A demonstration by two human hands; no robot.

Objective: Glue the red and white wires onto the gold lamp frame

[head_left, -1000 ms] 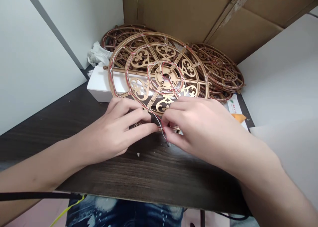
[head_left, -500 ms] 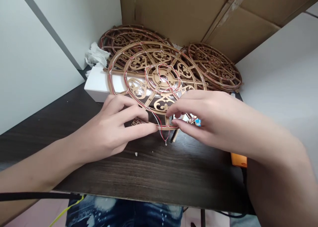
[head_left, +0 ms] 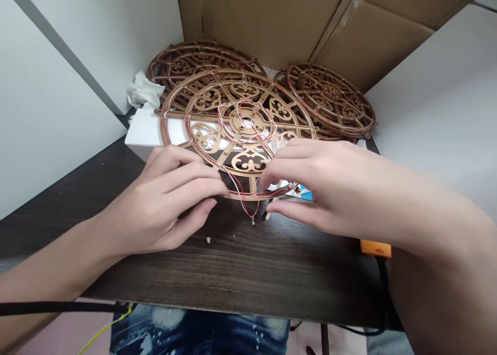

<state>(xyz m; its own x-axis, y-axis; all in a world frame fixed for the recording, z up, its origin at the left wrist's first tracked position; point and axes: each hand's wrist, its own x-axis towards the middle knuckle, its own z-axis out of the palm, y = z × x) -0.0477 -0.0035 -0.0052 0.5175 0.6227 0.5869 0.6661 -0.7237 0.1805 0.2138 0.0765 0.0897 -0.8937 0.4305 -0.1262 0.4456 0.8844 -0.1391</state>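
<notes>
A round gold filigree frame [head_left: 236,122] strung with thin red and white wire leans tilted on a white box [head_left: 143,132] above the dark wooden table [head_left: 240,262]. My left hand [head_left: 163,205] is closed on the frame's near rim, fingers curled over it. Just to the right, my right hand [head_left: 330,189] pinches the same rim between thumb and fingers. Between the two hands, loose red and grey wire ends [head_left: 248,205] hang down from the rim.
Two more stacks of similar frames [head_left: 330,99] lean against brown cardboard [head_left: 272,18] at the back. Crumpled white tissue [head_left: 143,91] lies at the back left. An orange tool [head_left: 375,248] with a black cable pokes out under my right wrist. White walls close both sides.
My right hand has shifted right along the rim, off the wire ends, which now hang free. The orange tool has come into sight under my wrist. The view has drifted slightly.
</notes>
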